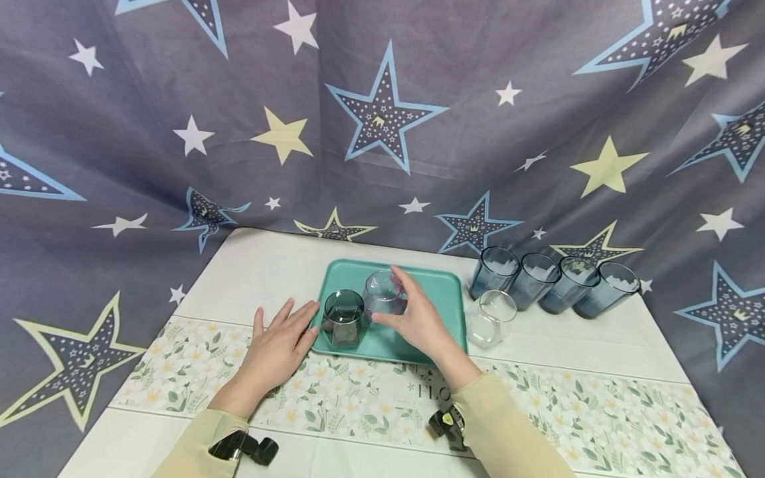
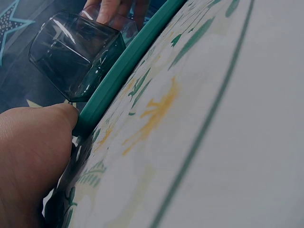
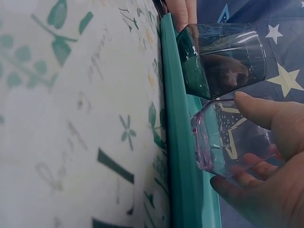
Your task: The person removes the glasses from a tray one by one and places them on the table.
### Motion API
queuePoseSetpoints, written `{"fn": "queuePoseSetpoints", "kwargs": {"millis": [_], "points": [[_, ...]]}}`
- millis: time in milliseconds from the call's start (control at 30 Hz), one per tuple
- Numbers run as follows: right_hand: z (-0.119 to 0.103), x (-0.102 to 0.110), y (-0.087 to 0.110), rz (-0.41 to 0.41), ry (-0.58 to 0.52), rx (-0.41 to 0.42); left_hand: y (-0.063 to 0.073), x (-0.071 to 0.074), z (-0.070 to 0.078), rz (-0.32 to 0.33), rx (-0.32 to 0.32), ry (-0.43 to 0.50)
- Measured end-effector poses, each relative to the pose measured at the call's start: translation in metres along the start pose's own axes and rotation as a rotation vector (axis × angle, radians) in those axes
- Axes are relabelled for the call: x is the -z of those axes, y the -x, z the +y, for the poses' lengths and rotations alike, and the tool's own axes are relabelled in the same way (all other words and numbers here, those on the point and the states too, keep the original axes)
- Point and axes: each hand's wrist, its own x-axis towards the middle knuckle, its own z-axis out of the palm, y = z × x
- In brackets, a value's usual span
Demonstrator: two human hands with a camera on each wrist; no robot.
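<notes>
A pale pinkish clear glass [image 1: 381, 300] stands on the teal tray [image 1: 445, 292], right beside a dark grey glass [image 1: 343, 320]. My right hand [image 1: 423, 326] holds the pinkish glass, the thumb at its near side and the fingers round its far side. In the right wrist view, that glass [image 3: 232, 137] sits between thumb and fingers, close over the tray. At the tray's left rim rests my left hand [image 1: 279, 346], its fingers extended and touching the edge near the grey glass. The left wrist view shows the left thumb [image 2: 64, 114] at the tray's corner.
A clear glass [image 1: 493, 318] stands just right of the tray. Behind it, several blue glasses [image 1: 528, 282] form a row towards the right. The white table bears a floral strip [image 1: 197, 362]. A grey curtain with stars [image 1: 382, 199] hangs along the back.
</notes>
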Motion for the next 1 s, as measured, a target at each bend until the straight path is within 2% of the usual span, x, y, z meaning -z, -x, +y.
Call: {"fn": "queuePoseSetpoints", "kwargs": {"millis": [500, 1000], "points": [[-0.0002, -0.0037, -0.0014, 0.018, -0.051, -0.019, 0.0007, 0.0019, 0.0019, -0.002, -0.004, 0.001], [-0.0022, -0.0017, 0.0074, 0.094, -0.036, -0.056, 0.0000, 0.0002, 0.0002, -0.009, 0.003, -0.010]]}}
